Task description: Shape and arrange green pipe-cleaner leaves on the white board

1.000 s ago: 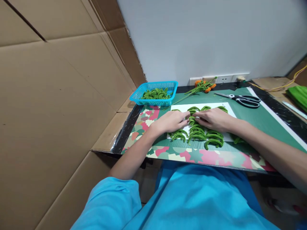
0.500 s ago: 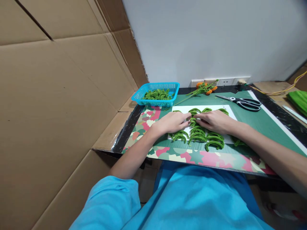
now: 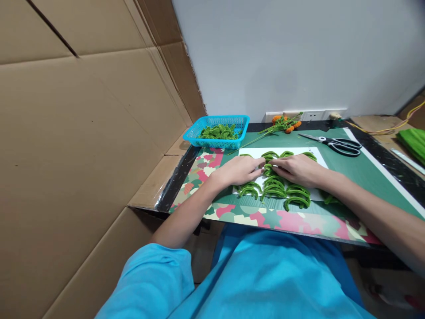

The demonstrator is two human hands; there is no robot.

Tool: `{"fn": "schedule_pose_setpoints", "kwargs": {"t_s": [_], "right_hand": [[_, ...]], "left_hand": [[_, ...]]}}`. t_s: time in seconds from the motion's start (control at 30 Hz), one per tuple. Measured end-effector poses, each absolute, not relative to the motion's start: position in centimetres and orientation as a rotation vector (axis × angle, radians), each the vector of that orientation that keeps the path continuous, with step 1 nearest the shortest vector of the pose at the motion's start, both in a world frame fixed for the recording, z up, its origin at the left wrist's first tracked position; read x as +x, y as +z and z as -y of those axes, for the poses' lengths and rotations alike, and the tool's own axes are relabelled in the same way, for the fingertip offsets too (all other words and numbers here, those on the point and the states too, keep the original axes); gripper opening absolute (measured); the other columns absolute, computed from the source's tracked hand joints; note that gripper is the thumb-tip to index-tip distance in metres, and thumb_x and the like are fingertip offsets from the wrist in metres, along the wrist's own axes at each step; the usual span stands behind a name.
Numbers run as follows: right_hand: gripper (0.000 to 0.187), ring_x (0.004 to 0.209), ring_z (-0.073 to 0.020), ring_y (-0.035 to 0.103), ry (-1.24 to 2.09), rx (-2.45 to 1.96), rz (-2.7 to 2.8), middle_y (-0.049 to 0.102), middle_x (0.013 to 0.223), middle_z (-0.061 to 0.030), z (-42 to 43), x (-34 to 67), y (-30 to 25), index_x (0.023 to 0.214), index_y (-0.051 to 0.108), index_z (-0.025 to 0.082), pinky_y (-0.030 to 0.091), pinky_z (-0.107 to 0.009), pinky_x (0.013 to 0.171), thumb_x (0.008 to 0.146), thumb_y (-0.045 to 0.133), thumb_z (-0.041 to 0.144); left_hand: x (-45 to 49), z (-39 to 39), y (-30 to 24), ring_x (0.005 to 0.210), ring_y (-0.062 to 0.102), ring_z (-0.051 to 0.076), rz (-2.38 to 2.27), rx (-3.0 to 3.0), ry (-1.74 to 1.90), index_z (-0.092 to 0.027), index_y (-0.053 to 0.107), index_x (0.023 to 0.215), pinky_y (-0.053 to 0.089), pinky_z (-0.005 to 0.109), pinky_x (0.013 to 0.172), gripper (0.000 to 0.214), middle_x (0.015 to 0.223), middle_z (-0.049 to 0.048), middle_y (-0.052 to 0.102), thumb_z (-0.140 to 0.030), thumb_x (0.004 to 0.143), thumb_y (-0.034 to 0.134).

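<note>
Over a white sheet of paper, my left hand and my right hand face each other with fingertips close together. Both are closed, pinching a bent green pipe cleaner between them; its ends are partly covered by the fingers. Around the hands lie several curved green pipe cleaners, laid out in rows of arcs. More arcs sit below my right hand, and others below my left hand. Some arcs at the back are partly hidden by my hands.
A blue plastic basket of green pipe cleaner pieces stands at the back left. Orange flowers with green stems lie by the wall sockets. Black-handled scissors rest to the right, and a green bundle farther right. Cardboard walls the left side.
Both hands stay in nearly the same place with the pipe cleaner between the fingertips. The whole view shifts very slightly.
</note>
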State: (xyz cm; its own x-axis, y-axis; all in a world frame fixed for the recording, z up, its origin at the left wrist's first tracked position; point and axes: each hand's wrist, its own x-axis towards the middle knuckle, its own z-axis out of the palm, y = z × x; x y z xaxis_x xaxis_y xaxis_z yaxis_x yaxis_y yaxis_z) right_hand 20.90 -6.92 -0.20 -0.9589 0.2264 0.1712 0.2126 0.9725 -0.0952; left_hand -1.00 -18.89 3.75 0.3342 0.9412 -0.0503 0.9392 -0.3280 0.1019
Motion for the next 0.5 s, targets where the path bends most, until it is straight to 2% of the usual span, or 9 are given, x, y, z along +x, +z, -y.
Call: {"fn": "schedule_pose_setpoints", "kwargs": {"t_s": [0.5], "right_hand": [[0.036,0.080,-0.0224,0.068,0.104,-0.350,2.927,0.077,0.099,-0.0095,7.16,20.94,0.34,0.112,0.070,0.020,0.034,-0.033,0.066,0.112,0.037,0.035]], "left_hand": [[-0.90,18.72,4.00,0.088,0.070,0.024,-1.720,2.521,0.059,-0.019,0.066,0.109,0.043,0.031,0.071,0.023,0.096,0.0088,0.074,-0.029,0.104,0.046]]}}
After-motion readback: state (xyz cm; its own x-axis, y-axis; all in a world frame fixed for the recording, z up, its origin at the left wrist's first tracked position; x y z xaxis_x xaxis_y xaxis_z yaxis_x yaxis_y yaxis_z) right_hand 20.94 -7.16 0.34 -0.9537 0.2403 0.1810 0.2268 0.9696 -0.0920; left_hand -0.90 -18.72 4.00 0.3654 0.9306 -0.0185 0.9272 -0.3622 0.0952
